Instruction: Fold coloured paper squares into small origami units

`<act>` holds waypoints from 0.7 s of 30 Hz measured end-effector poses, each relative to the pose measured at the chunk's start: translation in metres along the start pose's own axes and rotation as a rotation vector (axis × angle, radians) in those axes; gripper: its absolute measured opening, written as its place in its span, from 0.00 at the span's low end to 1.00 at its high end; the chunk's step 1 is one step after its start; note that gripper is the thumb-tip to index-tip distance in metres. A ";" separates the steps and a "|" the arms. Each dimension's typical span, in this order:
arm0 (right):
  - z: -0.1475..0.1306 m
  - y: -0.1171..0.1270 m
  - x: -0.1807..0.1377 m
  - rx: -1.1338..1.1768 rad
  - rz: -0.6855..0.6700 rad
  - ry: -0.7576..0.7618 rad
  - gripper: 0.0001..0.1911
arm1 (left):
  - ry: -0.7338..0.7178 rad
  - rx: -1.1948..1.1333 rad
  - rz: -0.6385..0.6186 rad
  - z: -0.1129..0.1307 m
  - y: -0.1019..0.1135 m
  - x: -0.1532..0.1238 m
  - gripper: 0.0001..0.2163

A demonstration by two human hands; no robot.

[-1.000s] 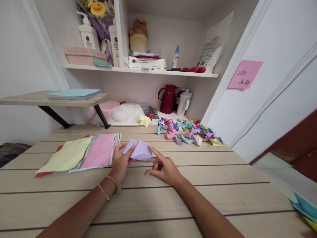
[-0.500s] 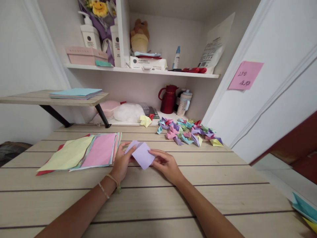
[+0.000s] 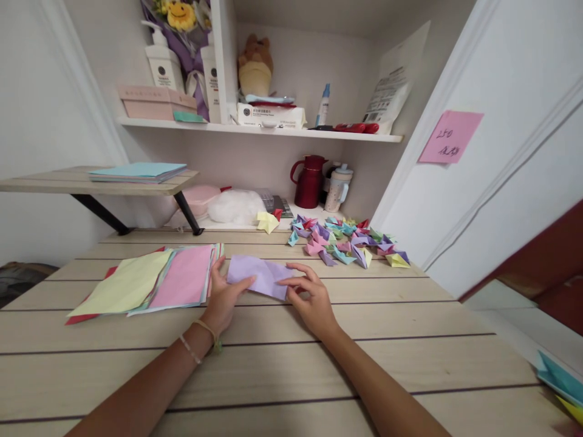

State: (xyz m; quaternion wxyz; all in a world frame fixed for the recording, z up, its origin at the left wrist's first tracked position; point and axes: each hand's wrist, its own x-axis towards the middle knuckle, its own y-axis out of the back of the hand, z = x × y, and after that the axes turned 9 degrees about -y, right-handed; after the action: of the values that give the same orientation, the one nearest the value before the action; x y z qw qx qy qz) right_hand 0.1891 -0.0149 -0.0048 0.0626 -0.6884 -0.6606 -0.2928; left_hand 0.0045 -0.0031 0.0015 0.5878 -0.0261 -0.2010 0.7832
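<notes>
Your left hand (image 3: 224,301) holds the left end of the purple paper (image 3: 260,270), with the thumb laid across the front face and the other fingers spread along the left edge, partly hidden. Your right hand (image 3: 315,303) grips the opposite end: one finger rests on the face, another lies at the upper right corner, and the thumb sits near the lower right corner. The paper forms a roughly rectangular, creased piece between both hands, in front of you at the middle of the desk (image 3: 291,370); whether its lower edge touches the surface cannot be told. Two bracelets (image 3: 207,331) encircle your left wrist. To the left of your left hand, loose sheets lie overlapped on the desk: a yellow sheet (image 3: 125,279), a pink sheet (image 3: 184,276) just beside it, and a red sheet (image 3: 79,318) projecting beneath the yellow one. Beyond your right hand, toward the rear right, a group of folded paper pieces (image 3: 322,232) in several colours covers part of the desk. A larger yellow folded piece (image 3: 267,222) stands apart to the left of that group. Behind the group, a red jug (image 3: 310,184) stands upright beside a lidded cup (image 3: 337,189).
</notes>
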 end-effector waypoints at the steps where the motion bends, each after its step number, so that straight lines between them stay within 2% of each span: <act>1: 0.000 0.000 0.000 0.012 -0.024 -0.022 0.16 | 0.011 -0.033 0.020 -0.001 0.001 0.002 0.39; 7: -0.001 -0.004 -0.004 0.028 -0.272 -0.136 0.36 | 0.112 -0.213 -0.007 0.002 0.002 0.006 0.36; 12: -0.003 -0.005 -0.005 0.051 -0.292 -0.130 0.44 | 0.230 -0.266 -0.114 0.005 -0.003 -0.001 0.32; 14: -0.004 -0.006 -0.005 0.088 -0.286 -0.139 0.42 | 0.253 -0.271 -0.147 0.004 -0.003 -0.003 0.32; 16: -0.003 -0.005 -0.004 0.110 -0.299 -0.137 0.34 | 0.257 -0.262 -0.145 0.003 -0.004 -0.003 0.32; 18: -0.002 -0.004 -0.003 0.111 -0.292 -0.126 0.26 | 0.249 -0.255 -0.113 0.002 -0.004 -0.003 0.33; 21: 0.000 -0.003 -0.002 0.089 -0.240 -0.116 0.22 | 0.222 -0.253 -0.061 0.001 -0.006 -0.002 0.34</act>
State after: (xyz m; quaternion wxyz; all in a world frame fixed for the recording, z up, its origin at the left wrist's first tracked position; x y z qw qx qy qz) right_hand 0.1864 -0.0160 -0.0070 0.0191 -0.6168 -0.7530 -0.2284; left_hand 0.0101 -0.0038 0.0036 0.6221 -0.1803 -0.2325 0.7255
